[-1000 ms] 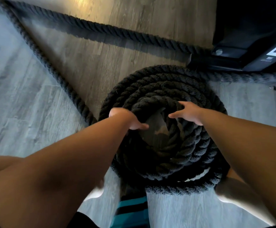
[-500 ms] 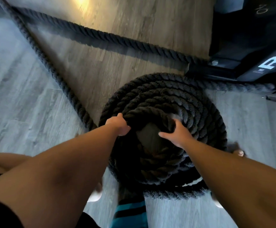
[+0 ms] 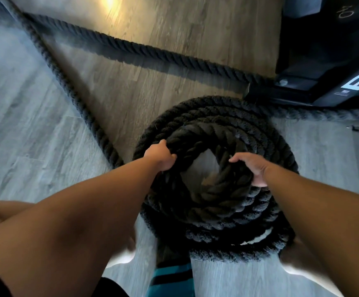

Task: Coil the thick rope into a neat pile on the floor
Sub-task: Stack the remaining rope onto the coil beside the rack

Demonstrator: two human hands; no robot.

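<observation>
1. Left hand is curled over the top turn of the rope on the coil's left side, fingers wrapped down onto the strands, so it's clamped on that loop. The fingertips themselves are tucked out of sight.
2. Right hand sits on the right side of the same inner loop, fingers bent over the inside edge and thumb underneath on the outer side, gripping it too.
3. The rope is black, thick and twisted, stacked in several rings on the floor right in front of the person. A small patch of floor shows through the hole in the middle.
4. Something pale peeks out between the lower rings near the bottom right, can't make out what it is.
5. Two straight runs of rope head off toward the top left. One goes into the coil's left side, the other runs to the black equipment frame at top right; where it actually ends is hidden behind the frame.
6. The frame has white lettering that's cut off by the edge.
7. At the bottom there's a teal and black striped bit of fabric, partly cropped, and the spots beside it are blurred out.
</observation>
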